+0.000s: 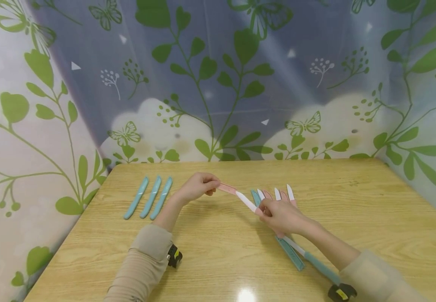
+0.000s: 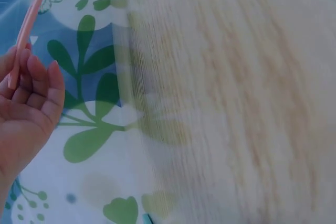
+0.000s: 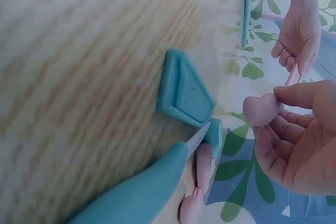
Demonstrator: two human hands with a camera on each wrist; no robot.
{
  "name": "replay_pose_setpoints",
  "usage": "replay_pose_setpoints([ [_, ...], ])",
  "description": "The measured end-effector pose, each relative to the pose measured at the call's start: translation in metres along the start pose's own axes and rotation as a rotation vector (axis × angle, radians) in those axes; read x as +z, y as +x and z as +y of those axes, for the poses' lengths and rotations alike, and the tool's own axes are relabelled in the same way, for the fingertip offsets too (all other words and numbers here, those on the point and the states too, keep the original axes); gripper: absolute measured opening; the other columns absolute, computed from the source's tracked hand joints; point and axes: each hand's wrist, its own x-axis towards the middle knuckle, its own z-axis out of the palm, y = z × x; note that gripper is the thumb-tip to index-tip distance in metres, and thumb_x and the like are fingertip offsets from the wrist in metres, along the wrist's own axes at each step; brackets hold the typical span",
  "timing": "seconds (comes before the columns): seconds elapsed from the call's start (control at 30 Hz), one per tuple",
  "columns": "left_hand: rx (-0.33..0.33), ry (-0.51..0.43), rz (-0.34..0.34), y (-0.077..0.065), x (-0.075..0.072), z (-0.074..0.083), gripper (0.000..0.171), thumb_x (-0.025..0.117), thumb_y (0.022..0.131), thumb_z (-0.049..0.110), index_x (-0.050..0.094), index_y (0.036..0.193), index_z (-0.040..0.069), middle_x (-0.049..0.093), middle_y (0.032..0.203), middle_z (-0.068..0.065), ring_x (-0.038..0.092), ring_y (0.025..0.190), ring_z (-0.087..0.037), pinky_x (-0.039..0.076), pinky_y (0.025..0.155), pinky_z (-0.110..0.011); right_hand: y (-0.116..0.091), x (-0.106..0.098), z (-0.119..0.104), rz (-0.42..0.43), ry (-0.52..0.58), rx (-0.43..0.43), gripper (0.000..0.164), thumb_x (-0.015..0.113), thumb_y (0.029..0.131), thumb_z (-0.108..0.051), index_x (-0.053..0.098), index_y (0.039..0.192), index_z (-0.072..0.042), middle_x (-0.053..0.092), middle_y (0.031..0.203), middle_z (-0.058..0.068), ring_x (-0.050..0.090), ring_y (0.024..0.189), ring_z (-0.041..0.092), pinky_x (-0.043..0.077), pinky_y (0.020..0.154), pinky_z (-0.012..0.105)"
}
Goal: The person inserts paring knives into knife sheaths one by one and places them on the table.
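My left hand (image 1: 199, 185) pinches one end of a pink knife sheath (image 1: 227, 188) between thumb and fingers. In my right hand (image 1: 284, 216) is a small paring knife (image 1: 246, 202) with a white blade, its pink handle (image 3: 261, 109) gripped by thumb and fingers. The blade points left, its tip right at the free end of the sheath, overlapping it in the head view. Both are raised over the table. Below the right hand lie a teal sheath (image 1: 291, 253) and a teal-handled knife (image 1: 321, 268), its blade bare.
Three teal knives (image 1: 154, 197) in closed sheaths lie side by side at the table's left. Behind the right hand sit several bare white blades (image 1: 290, 192), pink sheaths and a teal piece (image 1: 255, 197), partly hidden. A patterned cloth (image 1: 218, 84) hangs behind the wooden table (image 1: 210, 260).
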Motion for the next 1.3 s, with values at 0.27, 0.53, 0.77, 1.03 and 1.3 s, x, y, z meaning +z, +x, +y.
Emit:
replay_pose_setpoints([
  [0.27, 0.010, -0.294, 0.039, 0.003, -0.001, -0.001, 0.026, 0.054, 0.094, 0.011, 0.061, 0.108, -0.010, 0.054, 0.078, -0.001, 0.050, 0.068, -0.012, 0.052, 0.082, -0.032, -0.001, 0.000, 0.000, -0.009, 0.046, -0.040, 0.018, 0.053, 0.095, -0.008, 0.055, 0.109, 0.003, 0.054, 0.063, -0.001, 0.037, 0.043, 0.002, 0.028, 0.042, 0.015],
  [0.53, 0.020, -0.613, 0.121, 0.005, 0.008, 0.010, 0.020, 0.048, 0.097, 0.014, 0.064, 0.096, 0.001, 0.053, 0.071, 0.001, 0.048, 0.064, -0.010, 0.048, 0.075, -0.028, 0.001, 0.004, -0.009, 0.066, 0.078, -0.045, 0.019, 0.054, 0.095, -0.013, 0.057, 0.109, 0.000, 0.058, 0.067, 0.001, 0.040, 0.044, 0.003, 0.034, 0.044, 0.018],
  [0.77, -0.028, -0.690, 0.308, 0.012, 0.022, 0.025, 0.039, 0.036, 0.103, 0.028, 0.055, 0.100, -0.007, 0.058, 0.084, -0.004, 0.058, 0.080, -0.015, 0.048, 0.089, -0.039, 0.005, 0.010, -0.024, 0.126, 0.169, -0.004, 0.023, 0.052, 0.096, -0.013, 0.057, 0.112, 0.002, 0.057, 0.068, 0.002, 0.044, 0.049, 0.006, 0.033, 0.040, 0.017],
  [1.03, -0.034, -1.062, 0.398, 0.022, 0.031, 0.032, 0.038, 0.031, 0.104, 0.024, 0.045, 0.114, -0.010, 0.058, 0.107, -0.024, 0.061, 0.097, -0.028, 0.044, 0.097, -0.043, 0.009, 0.016, -0.031, 0.151, 0.319, 0.020, 0.028, 0.046, 0.100, -0.022, 0.054, 0.111, 0.003, 0.056, 0.068, 0.007, 0.045, 0.049, 0.009, 0.030, 0.038, 0.016],
  [1.3, 0.010, -1.328, 0.449, 0.038, 0.033, 0.023, 0.028, 0.028, 0.104, 0.026, 0.040, 0.092, 0.003, 0.052, 0.095, -0.018, 0.056, 0.094, -0.027, 0.049, 0.088, -0.032, 0.013, 0.017, -0.037, 0.203, 0.471, 0.095, 0.029, 0.049, 0.098, -0.016, 0.053, 0.119, 0.002, 0.054, 0.069, 0.005, 0.039, 0.045, 0.008, 0.028, 0.038, 0.017],
])
